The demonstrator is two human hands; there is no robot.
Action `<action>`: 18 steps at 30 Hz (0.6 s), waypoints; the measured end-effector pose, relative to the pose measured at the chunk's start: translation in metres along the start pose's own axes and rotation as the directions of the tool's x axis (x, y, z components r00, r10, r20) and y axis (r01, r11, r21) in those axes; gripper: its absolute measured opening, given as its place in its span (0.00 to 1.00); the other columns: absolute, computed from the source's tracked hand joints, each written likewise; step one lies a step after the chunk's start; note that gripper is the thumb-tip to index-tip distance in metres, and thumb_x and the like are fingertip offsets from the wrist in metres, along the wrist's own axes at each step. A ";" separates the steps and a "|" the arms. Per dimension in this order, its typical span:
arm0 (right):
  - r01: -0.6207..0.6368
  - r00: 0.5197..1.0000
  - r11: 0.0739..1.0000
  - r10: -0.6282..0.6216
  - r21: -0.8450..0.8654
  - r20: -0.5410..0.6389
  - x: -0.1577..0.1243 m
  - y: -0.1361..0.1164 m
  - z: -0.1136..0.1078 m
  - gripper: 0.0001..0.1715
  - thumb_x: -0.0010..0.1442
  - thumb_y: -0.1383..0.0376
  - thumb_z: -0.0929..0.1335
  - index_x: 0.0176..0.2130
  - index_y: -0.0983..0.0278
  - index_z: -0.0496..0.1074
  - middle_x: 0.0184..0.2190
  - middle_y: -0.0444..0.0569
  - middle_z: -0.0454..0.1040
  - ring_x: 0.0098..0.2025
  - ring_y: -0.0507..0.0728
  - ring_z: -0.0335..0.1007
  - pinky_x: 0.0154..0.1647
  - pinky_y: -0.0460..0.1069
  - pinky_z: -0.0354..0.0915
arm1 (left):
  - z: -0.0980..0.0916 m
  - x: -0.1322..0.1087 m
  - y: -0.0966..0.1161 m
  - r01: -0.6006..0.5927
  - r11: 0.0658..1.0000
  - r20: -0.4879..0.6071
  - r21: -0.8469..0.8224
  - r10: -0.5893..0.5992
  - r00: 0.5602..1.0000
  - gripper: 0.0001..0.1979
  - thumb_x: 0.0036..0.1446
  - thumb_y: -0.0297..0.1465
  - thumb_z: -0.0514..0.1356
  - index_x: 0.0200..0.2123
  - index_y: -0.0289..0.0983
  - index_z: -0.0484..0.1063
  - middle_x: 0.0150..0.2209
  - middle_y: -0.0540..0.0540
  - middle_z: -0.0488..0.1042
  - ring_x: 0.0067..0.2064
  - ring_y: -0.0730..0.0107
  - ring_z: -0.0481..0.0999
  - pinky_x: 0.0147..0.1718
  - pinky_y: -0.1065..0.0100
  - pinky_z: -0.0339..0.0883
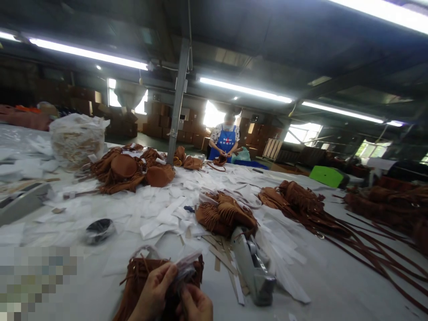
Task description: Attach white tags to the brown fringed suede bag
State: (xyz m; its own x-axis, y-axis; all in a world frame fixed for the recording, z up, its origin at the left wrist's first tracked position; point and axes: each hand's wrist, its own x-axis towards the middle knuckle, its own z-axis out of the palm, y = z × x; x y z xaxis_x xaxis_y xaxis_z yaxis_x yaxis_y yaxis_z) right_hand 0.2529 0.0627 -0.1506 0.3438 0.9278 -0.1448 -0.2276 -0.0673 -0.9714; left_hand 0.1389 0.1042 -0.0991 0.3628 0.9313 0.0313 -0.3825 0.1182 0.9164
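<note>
At the bottom of the head view, my left hand [155, 287] pinches a small clear plastic bag [189, 266] with something dark in it. My right hand [196, 304] is closed at the lower edge of the same bag, fingers bent in. Beneath both hands lies a brown fringed bag [135, 285], partly covered by them and cut off by the frame's edge. A grey tape dispenser [249, 267] stands to the right of my hands. Behind it rests another brown fringed bag [225, 214].
White paper strips cover much of the table [83, 272]. A black roll in plastic [100, 229] lies left. Brown bags [123, 167] are piled farther back, with long straps [364, 249] at right. Across the table stands a person in a blue apron [227, 140], near a grey post [179, 100].
</note>
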 end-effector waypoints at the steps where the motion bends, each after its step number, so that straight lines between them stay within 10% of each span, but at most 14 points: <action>1: -0.043 0.999 0.997 0.041 0.070 0.028 0.003 0.001 0.004 0.43 0.34 0.32 0.74 0.29 0.68 0.74 0.12 0.42 0.66 0.10 0.45 0.52 0.10 0.40 0.46 | 0.000 -0.004 0.000 -0.003 1.000 0.069 0.015 0.002 0.998 0.24 0.54 0.51 0.62 0.27 0.34 0.66 0.19 0.52 0.64 0.20 0.78 0.63 0.18 0.77 0.54; 7: -0.283 0.947 0.891 0.203 0.354 0.247 0.000 0.006 0.016 0.37 0.30 0.37 0.78 0.26 0.65 0.73 0.13 0.39 0.64 0.11 0.46 0.55 0.11 0.40 0.50 | -0.004 -0.018 0.005 0.057 0.993 0.125 -0.107 -0.043 0.991 0.26 0.54 0.52 0.61 0.44 0.40 0.58 0.22 0.51 0.70 0.17 0.71 0.69 0.13 0.77 0.56; 18: -0.035 0.998 0.999 0.033 0.031 0.060 -0.014 -0.024 0.009 0.40 0.35 0.39 0.78 0.31 0.69 0.72 0.15 0.45 0.70 0.13 0.46 0.58 0.11 0.38 0.49 | -0.026 -0.011 0.016 0.197 0.980 0.222 0.014 -0.195 0.955 0.28 0.50 0.54 0.63 0.36 0.32 0.70 0.24 0.47 0.71 0.20 0.75 0.67 0.15 0.78 0.61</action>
State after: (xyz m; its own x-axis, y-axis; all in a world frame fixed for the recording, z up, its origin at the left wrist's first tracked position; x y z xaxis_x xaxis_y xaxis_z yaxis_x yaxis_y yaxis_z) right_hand 0.2455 0.0548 -0.1241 0.2804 0.9456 -0.1653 -0.2678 -0.0883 -0.9594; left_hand 0.1070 0.1050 -0.0954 0.6101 0.7901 -0.0598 -0.2922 0.2944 0.9099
